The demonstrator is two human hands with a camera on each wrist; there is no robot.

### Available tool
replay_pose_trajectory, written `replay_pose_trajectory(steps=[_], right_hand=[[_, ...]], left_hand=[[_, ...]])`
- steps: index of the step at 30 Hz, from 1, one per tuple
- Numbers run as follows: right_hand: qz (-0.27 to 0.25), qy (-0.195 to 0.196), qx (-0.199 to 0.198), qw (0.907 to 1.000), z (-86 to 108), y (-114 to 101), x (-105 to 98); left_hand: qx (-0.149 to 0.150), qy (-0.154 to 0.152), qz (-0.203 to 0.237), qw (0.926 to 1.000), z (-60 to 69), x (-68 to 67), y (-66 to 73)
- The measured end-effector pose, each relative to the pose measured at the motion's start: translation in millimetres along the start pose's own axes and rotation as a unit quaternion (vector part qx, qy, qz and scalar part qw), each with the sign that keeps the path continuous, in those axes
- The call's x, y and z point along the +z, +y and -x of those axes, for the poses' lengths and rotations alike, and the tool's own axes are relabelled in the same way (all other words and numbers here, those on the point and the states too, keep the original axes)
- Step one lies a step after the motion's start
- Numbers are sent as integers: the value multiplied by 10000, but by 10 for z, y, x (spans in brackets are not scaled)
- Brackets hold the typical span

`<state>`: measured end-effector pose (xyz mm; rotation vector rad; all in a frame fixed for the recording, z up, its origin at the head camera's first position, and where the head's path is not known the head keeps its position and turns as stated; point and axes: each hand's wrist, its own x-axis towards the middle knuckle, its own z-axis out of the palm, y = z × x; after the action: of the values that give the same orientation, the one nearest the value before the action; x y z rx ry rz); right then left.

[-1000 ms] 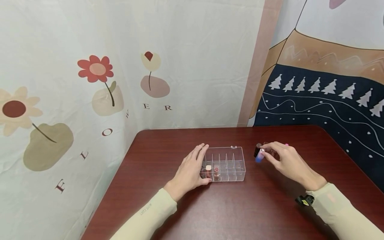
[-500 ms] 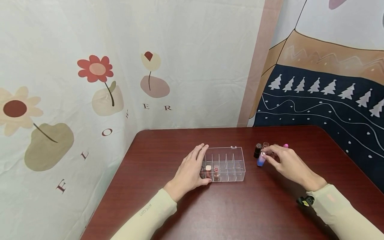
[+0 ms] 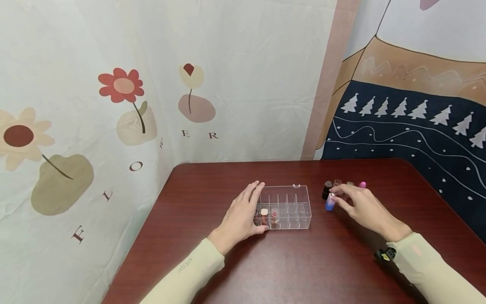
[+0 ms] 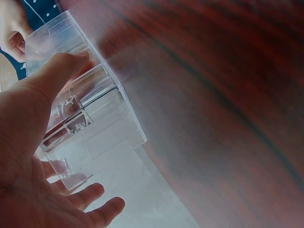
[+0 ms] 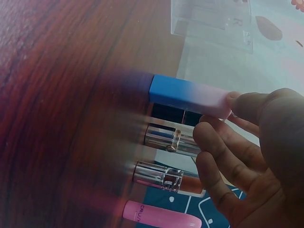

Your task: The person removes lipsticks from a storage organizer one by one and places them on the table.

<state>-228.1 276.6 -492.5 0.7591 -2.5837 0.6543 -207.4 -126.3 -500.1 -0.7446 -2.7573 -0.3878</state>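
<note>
Pinches the blue-and-pink tube, nearly upright and perhaps touching the table, in the closer right hand, right of the clear box gripped by the left hand.

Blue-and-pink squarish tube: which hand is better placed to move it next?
Likely the right hand: it pinches the blue-and-pink squarish tube by its pink end. The left hand holds the clear plastic divided box.

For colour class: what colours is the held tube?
The tube is blue and pale pink; best view, right wrist.
</note>
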Motion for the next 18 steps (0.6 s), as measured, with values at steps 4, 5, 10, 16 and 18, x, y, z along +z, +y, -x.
replay_pose_trajectory(steps=[4, 5, 10, 16, 18], right_hand=[[-57, -147, 126, 9998, -8, -4, -14], [-67, -194, 175, 9996, -8, -8, -19], [-41, -215, 225, 9995, -4, -22, -36], [176, 35, 260, 9995, -2, -52, -41], [215, 186, 220, 9994, -3, -70, -36]], left_hand=[[42, 25, -47, 10000, -3, -1, 3], [52, 31, -57, 10000, -4, 0, 4], [42, 7, -56, 10000, -4, -8, 8], [-9, -37, -27, 10000, -2, -9, 11], [-23, -50, -22, 10000, -1, -6, 9]])
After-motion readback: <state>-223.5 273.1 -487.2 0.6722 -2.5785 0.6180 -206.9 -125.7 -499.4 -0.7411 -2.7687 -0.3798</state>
